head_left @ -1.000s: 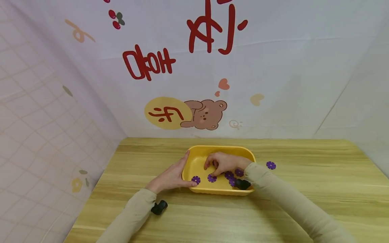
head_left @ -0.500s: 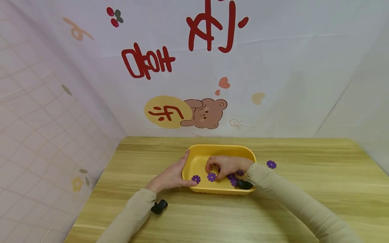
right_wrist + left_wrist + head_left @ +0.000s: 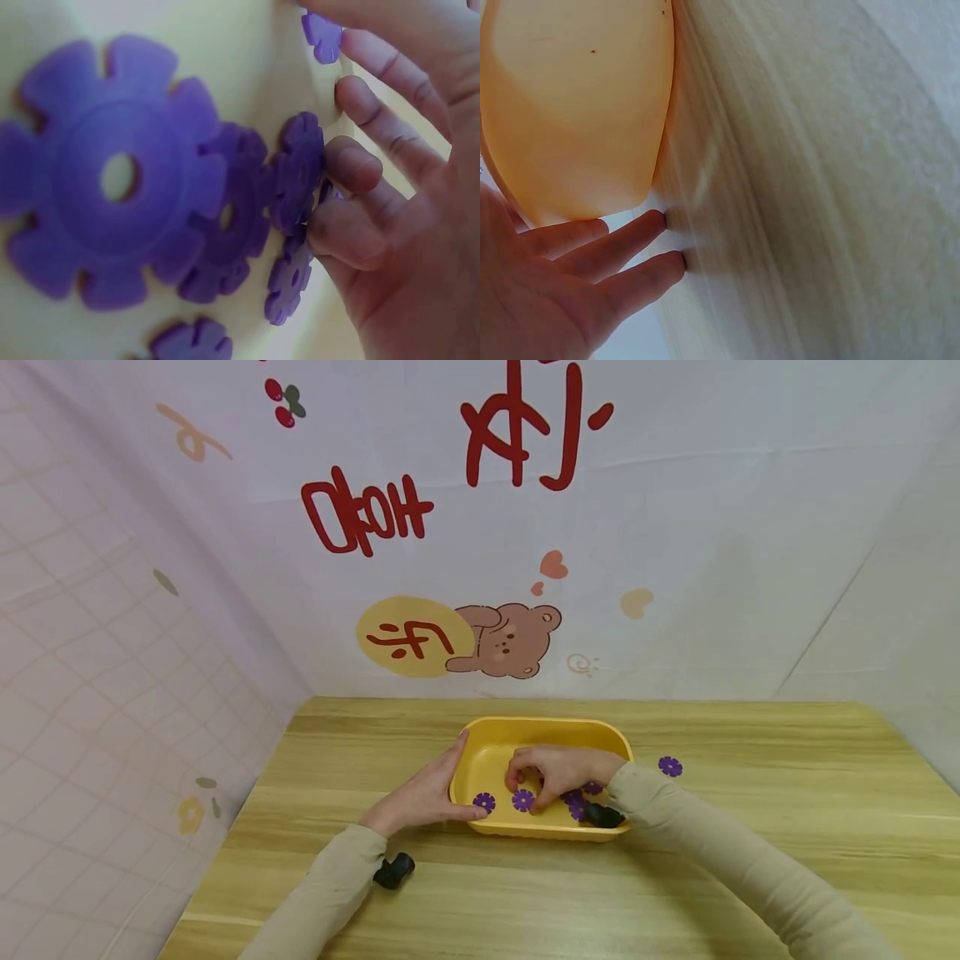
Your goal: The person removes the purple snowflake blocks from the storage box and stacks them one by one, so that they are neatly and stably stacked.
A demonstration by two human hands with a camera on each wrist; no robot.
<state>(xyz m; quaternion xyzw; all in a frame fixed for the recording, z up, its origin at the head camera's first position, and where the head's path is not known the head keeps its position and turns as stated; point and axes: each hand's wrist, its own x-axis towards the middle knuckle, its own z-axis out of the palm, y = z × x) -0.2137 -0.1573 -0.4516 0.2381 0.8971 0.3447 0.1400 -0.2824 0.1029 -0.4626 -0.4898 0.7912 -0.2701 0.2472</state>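
My left hand (image 3: 423, 793) spans the left end of a yellow plastic tray (image 3: 543, 833). Its thumb lies over the near rim, and in the left wrist view its straight fingers rest along the outer wall. My right hand (image 3: 562, 768) reaches down inside the tray with bent fingers, thumb and index apart. Beside the thumb lies a purple notched disc (image 3: 522, 800) with a centre hole. In the right wrist view, the lower fingers curl right against another purple disc (image 3: 296, 176); I cannot tell if they hold it. A large purple disc (image 3: 64, 187) lies closest to that camera.
Another purple disc (image 3: 483, 802) lies in the tray's left corner, near the left thumb. One loose disc (image 3: 671, 766) is on the wooden table (image 3: 720, 843) to the right. A dark wrist device (image 3: 393, 871) hangs beneath the left sleeve. A printed cloth rises behind the table.
The right thumb has slid off the face of the disc to its right side, and the hand has shifted slightly right. The left hand and tray keep their places.
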